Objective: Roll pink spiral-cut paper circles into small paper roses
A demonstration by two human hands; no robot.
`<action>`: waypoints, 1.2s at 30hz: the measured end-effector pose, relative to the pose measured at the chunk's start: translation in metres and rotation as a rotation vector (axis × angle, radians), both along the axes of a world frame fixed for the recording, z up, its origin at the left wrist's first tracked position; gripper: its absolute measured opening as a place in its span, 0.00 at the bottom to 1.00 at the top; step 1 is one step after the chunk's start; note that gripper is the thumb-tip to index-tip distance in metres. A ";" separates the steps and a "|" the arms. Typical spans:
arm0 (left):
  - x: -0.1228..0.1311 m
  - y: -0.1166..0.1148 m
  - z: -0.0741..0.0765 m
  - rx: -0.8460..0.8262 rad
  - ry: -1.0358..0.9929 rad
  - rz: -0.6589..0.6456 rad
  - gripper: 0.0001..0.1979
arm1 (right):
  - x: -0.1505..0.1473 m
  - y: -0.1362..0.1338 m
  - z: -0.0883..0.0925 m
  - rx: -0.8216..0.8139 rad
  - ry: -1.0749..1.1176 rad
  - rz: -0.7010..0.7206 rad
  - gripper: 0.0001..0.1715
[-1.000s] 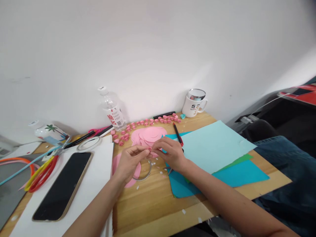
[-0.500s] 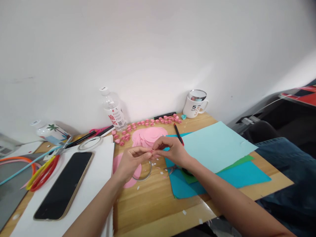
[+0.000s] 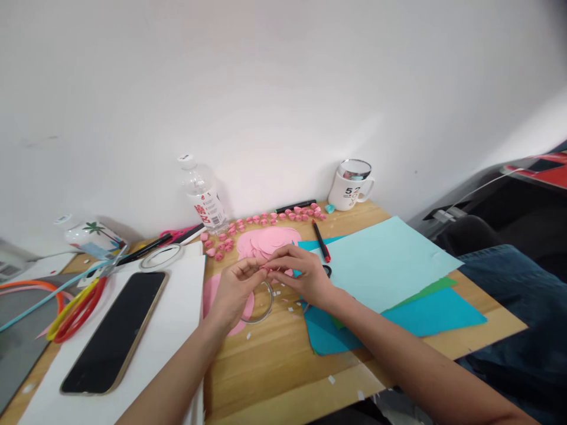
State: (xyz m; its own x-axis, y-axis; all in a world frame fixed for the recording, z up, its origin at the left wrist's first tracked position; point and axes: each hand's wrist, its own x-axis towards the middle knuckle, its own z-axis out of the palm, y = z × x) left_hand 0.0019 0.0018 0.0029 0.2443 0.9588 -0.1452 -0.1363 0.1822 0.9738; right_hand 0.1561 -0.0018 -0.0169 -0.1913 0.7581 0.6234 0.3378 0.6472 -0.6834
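My left hand (image 3: 237,286) and my right hand (image 3: 305,273) meet over the table, fingertips pinched together on a small pink paper piece (image 3: 264,269), mostly covered by the fingers. Just behind them lies a pile of pink paper circles (image 3: 266,239). More pink paper (image 3: 212,290) shows under my left hand, beside a clear tape ring (image 3: 271,304). Several small curled pink paper pieces (image 3: 264,219) sit in rows along the wall. Black-handled scissors (image 3: 328,270) are partly hidden by my right hand.
On the left are a phone (image 3: 115,333) on white paper, red-and-yellow scissors (image 3: 77,310) and a water bottle (image 3: 206,198). To the right lie light-blue paper (image 3: 390,262), darker blue sheets (image 3: 425,319) and a red-black pen (image 3: 322,242). A mug (image 3: 346,189) stands by the wall.
Both hands have shifted slightly left, and the right fingers have curled further over the pink paper piece. The black scissor handle now shows beyond my right hand.
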 end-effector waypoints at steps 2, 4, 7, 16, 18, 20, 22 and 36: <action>0.000 0.000 -0.001 0.028 0.025 0.017 0.09 | -0.001 0.000 -0.001 -0.015 0.023 0.006 0.07; 0.000 0.000 0.000 0.046 0.042 0.038 0.09 | -0.002 0.000 -0.001 -0.033 0.038 -0.003 0.07; -0.001 -0.001 0.001 0.052 0.062 0.058 0.10 | -0.002 0.000 0.000 -0.058 0.039 -0.018 0.08; -0.001 -0.001 0.001 -0.002 0.049 0.104 0.14 | -0.003 0.000 -0.004 -0.031 -0.007 0.045 0.14; 0.000 -0.001 0.001 -0.020 0.013 0.077 0.14 | -0.004 -0.001 -0.003 -0.042 0.010 0.029 0.15; 0.001 -0.002 0.000 -0.034 0.002 0.060 0.14 | -0.005 -0.001 -0.003 -0.026 0.005 0.000 0.12; 0.001 -0.002 -0.001 -0.039 0.001 0.049 0.13 | -0.005 -0.001 -0.003 0.006 -0.031 -0.027 0.09; 0.003 -0.002 0.003 -0.111 -0.137 0.046 0.11 | -0.004 0.000 -0.008 0.174 -0.135 -0.085 0.06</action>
State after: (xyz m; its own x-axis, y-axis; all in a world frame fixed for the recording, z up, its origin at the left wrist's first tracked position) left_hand 0.0045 -0.0004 0.0063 0.2255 0.9493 -0.2190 -0.2765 0.2779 0.9200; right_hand 0.1526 -0.0016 -0.0247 -0.2217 0.6581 0.7195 0.4766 0.7169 -0.5089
